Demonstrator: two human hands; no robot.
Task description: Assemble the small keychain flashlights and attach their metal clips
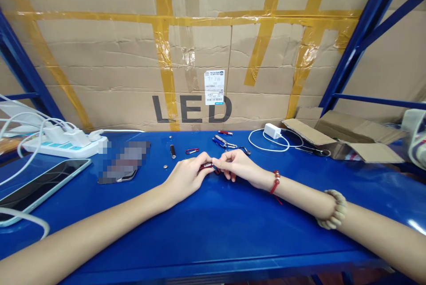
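Note:
My left hand [189, 174] is closed around a small red metal tube [206, 166] that looks like a keychain flashlight, with pale print on its side. At the tube's right end, the thumb and fingertips of my right hand [236, 166] are pinched together, touching my left fingers. A small dark red piece shows below that pinch, partly hidden. Left of my hands lie a red carabiner clip [192, 151], a short black cylinder [172, 151] and a small round silver disc [165, 167]; another tiny silver piece [171, 137] lies farther back.
Behind my hands lie another red tube [225, 133], silver and blue tubes [223, 142] and a dark clip [245, 150]. A white charger [273, 130] with cable and an open cardboard box [346, 136] stand right. Left are a power strip [89, 146] and a phone [43, 187].

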